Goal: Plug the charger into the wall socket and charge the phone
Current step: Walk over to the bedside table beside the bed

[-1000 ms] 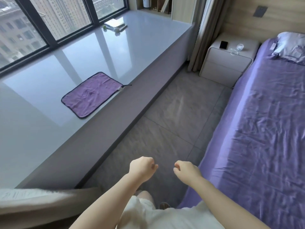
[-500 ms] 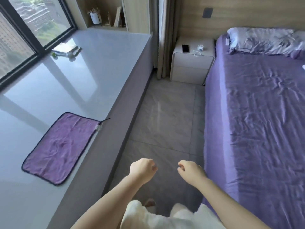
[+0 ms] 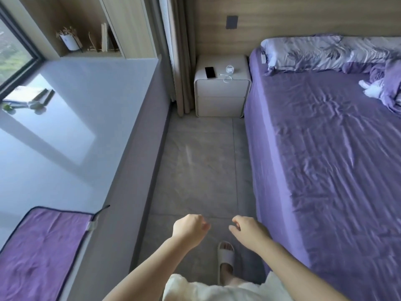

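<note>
A black phone (image 3: 210, 72) lies flat on the white bedside table (image 3: 221, 103) at the far end of the aisle. Beside it, to the right, sits a white charger (image 3: 229, 69) with its coiled cable (image 3: 226, 78). A grey wall socket (image 3: 232, 22) is set in the wooden panel above the table. My left hand (image 3: 191, 230) and my right hand (image 3: 249, 230) are held low in front of me, far from the table, fingers loosely curled, holding nothing.
A purple bed (image 3: 325, 159) fills the right side. A grey window ledge (image 3: 76, 127) runs along the left, with a purple cloth (image 3: 41, 246) on it. Tiled floor (image 3: 199, 170) forms a narrow aisle between them. A curtain (image 3: 180, 61) hangs left of the table. My slippered foot (image 3: 226, 259) is below.
The view has swung right and moved forward along the aisle; the bedside table now lies straight ahead. My hands keep the same curled pose.
</note>
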{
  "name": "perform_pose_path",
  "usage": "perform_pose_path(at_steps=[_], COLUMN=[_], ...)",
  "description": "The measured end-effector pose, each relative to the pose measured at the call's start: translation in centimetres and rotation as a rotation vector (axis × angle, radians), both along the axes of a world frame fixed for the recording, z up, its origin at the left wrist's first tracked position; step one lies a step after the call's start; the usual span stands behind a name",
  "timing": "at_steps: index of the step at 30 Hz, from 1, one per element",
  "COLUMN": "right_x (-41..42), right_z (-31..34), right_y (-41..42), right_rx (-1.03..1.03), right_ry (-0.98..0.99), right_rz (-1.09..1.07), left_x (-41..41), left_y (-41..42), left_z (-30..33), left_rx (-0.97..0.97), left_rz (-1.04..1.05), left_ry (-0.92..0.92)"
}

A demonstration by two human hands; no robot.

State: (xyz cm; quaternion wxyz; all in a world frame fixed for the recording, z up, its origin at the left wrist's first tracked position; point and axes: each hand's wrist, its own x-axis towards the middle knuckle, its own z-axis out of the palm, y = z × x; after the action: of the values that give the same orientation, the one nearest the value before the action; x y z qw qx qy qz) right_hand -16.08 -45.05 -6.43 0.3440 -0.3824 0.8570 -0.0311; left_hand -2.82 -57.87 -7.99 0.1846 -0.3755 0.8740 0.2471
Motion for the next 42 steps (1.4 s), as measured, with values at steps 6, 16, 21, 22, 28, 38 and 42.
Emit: perform_pose_path(at_steps=[6,16,21,22,28,38,42], right_x=[-7.4,-17.2,-21.6,-22.5,-28.4,-39.9,-45.6], right_z=[-0.2,0.3,-0.9,-1.0,0.0,-0.3,-1.5], right_y=[-4.7,-13.5,-19.2,-20.5,-29.1,-37.2,-39.7], right_rx=[-0.012,-0.006,-0.001,-0.004,-0.068,-0.081,-0.079], right_ry=[0.013,0.151,0.13,0.126,0.146,0.134,0.11], right_rz=[0.078,0.205,0.138,0.123,0.006,-0.136,-0.097], left_x=[-7.3,-17.6,-22.7,-23.7,-30.2,-42.3,-48.1], left_y=[-3.7,-12.3,-19.0,-20.7,-30.8,-39.8,-42.3], left_z=[0.0,0.7,0.0,0.0,0.7,0.0,-0.7], left_rx=[-0.026,-0.084,-0.086,-0.087,-0.119,-0.055,-0.059], left_rz=[-0.012,-0.08,-0.161,-0.163,-0.222,-0.162,-0.125], left_ry=[-0.036,-0.094,-0.122,-0.121,-0.075,-0.02,-0.032])
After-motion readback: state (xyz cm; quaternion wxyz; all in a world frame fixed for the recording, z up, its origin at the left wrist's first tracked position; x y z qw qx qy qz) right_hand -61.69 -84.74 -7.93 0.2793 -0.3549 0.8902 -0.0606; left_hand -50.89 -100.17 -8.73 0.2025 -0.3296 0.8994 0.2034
